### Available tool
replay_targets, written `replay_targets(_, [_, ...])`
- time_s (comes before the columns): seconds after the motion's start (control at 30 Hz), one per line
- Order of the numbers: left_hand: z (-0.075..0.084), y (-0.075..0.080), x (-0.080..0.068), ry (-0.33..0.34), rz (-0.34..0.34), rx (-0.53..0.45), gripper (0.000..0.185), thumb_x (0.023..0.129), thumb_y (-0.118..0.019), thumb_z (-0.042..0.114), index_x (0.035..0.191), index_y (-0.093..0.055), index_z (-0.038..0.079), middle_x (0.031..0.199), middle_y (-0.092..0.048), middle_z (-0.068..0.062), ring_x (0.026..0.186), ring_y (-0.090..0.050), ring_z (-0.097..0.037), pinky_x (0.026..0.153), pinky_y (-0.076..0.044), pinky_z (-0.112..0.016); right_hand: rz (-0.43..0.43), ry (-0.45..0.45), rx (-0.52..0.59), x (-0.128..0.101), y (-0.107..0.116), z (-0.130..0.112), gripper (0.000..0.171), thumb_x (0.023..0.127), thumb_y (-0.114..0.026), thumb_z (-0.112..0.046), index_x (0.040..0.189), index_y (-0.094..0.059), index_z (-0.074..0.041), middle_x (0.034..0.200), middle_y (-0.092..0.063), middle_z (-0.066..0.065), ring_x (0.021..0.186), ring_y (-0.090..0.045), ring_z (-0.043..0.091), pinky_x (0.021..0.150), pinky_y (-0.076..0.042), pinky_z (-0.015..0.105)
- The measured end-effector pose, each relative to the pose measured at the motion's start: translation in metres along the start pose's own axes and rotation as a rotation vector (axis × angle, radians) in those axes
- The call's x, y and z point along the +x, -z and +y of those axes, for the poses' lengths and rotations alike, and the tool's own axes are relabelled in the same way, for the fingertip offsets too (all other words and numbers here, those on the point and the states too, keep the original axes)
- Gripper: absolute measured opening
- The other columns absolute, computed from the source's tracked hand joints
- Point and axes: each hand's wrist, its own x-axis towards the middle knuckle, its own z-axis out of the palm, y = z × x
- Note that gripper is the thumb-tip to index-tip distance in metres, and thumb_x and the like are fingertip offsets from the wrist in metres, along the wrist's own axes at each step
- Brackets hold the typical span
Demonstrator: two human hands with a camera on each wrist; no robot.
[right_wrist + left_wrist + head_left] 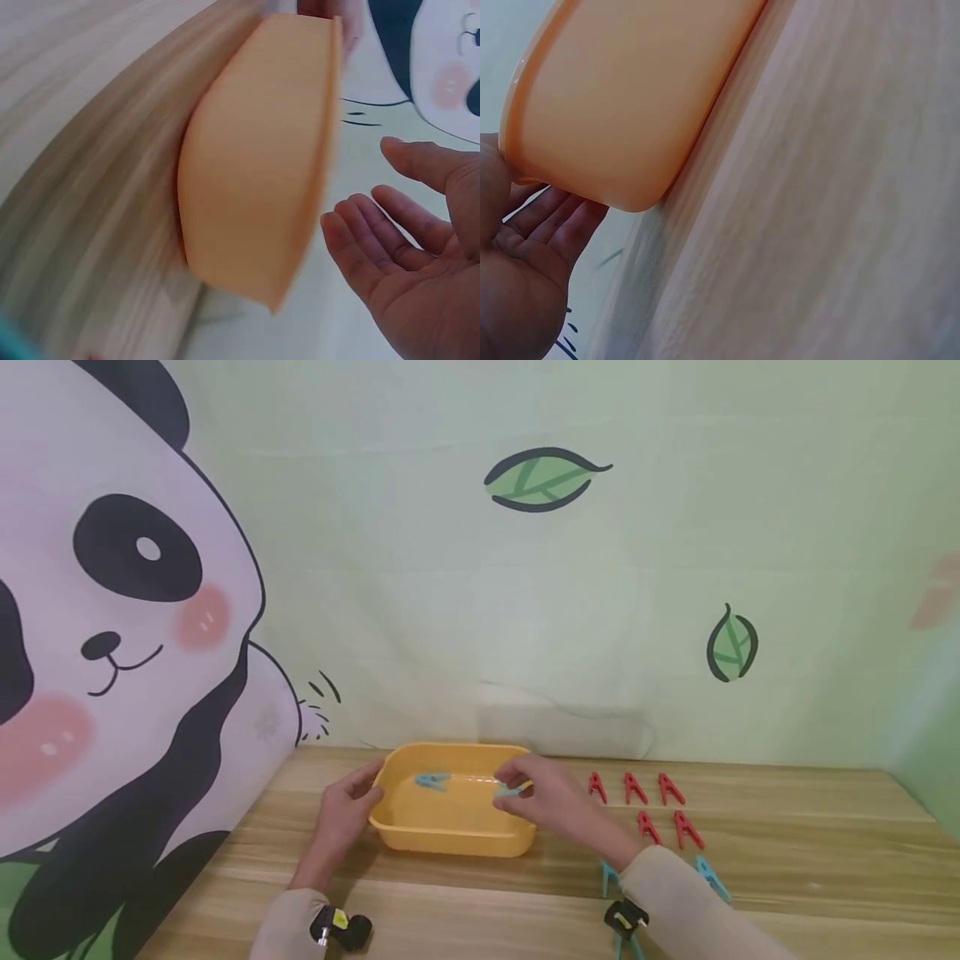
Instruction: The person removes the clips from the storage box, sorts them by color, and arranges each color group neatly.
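Fingers (367,225) of the right hand (542,802) hang loosely spread above the yellow tub (450,839) at lower centre; whether they pinch the blue clothespin (512,791) stays unclear. Left hand (347,806) touches the tub's left rim, fingers relaxed.

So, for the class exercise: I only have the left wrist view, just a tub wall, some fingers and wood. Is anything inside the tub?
Observer: Yes. The head view shows one blue clip lying inside the yellow tub.
Operator: And where is the other hand?
Observer: The right hand is over the tub's right rim, palm open, with a second blue clip at its fingertips. I cannot tell if they touch.
Operator: Anything else on the table?
Observer: Five red clips lie in two rows to the right of the tub.
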Motion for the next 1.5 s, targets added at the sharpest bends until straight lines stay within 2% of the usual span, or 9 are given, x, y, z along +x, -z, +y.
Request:
replay_targets(0.23, [-0.002,-0.001,0.000,0.004,0.005,0.013,0.046,0.103,-0.060,-0.002,0.149,-0.056,-0.005,0.152,-0.055,-0.022,0.138,-0.056,-0.040,0.109,-0.049,-0.036,-0.004,0.046,0.012,0.034,-0.036,0.008,0.027,0.093,-0.081,-0.005,0.116,-0.072,0.006,0.115,-0.073,0.020,0.106,-0.070,0.038,0.092,-0.061,0.049])
replay_targets(0.4, [-0.002,-0.001,0.001,0.001,0.008,0.015,0.047,0.102,-0.060,-0.002,0.148,-0.056,-0.005,0.150,-0.057,-0.022,0.137,-0.057,-0.039,0.107,-0.050,-0.032,-0.001,-0.005,-0.028,0.050,-0.054,0.013,0.030,0.093,-0.081,-0.008,0.119,-0.072,0.005,0.118,-0.073,0.019,0.108,-0.070,0.035,0.095,-0.060,0.046])
replay_targets(0.53, [-0.002,-0.001,0.001,-0.002,0.009,0.016,0.046,0.102,-0.060,-0.002,0.148,-0.057,-0.005,0.150,-0.057,-0.023,0.137,-0.057,-0.039,0.106,-0.051,-0.030,-0.012,-0.041,-0.023,0.061,-0.065,0.018,0.031,0.094,-0.080,-0.007,0.121,-0.070,0.006,0.122,-0.072,0.021,0.111,-0.069,0.037,0.098,-0.057,0.049])
replay_targets(0.93, [-0.001,-0.001,0.000,0.006,-0.002,-0.002,0.046,0.104,-0.060,0.000,0.149,-0.056,-0.004,0.152,-0.056,-0.022,0.139,-0.055,-0.039,0.110,-0.047,-0.040,-0.057,-0.094,-0.078,0.084,-0.088,0.024,0.037,0.094,-0.077,-0.006,0.126,-0.068,0.009,0.126,-0.070,0.023,0.119,-0.066,0.040,0.103,-0.054,0.050])
replay_targets(1.1, [-0.003,-0.001,0.001,0.004,0.003,0.003,0.046,0.102,-0.060,-0.002,0.148,-0.057,-0.005,0.151,-0.057,-0.022,0.140,-0.055,-0.038,0.112,-0.045,-0.041,-0.078,-0.110,-0.162,0.094,-0.097,0.025,0.038,0.094,-0.078,-0.007,0.127,-0.069,0.007,0.127,-0.071,0.021,0.119,-0.066,0.036,0.104,-0.054,0.047])
replay_targets(1.33, [-0.003,-0.002,0.001,-0.005,0.003,0.001,0.046,0.101,-0.061,-0.003,0.147,-0.058,-0.005,0.147,-0.059,-0.023,0.137,-0.057,-0.038,0.110,-0.048,-0.034,-0.089,-0.100,-0.227,0.100,-0.102,0.023,0.031,0.094,-0.077,-0.006,0.122,-0.071,0.006,0.121,-0.072,0.018,0.113,-0.068,0.033,0.101,-0.056,0.045])
replay_targets(1.5, [-0.004,-0.002,0.002,-0.013,0.006,-0.015,0.047,0.101,-0.061,-0.003,0.147,-0.058,-0.005,0.147,-0.060,-0.023,0.137,-0.058,-0.037,0.103,-0.049,-0.022,-0.119,-0.154,-0.217,0.102,-0.103,0.021,0.026,0.096,-0.075,-0.004,0.121,-0.072,0.003,0.119,-0.072,0.016,0.109,-0.067,0.028,0.101,-0.056,0.045])
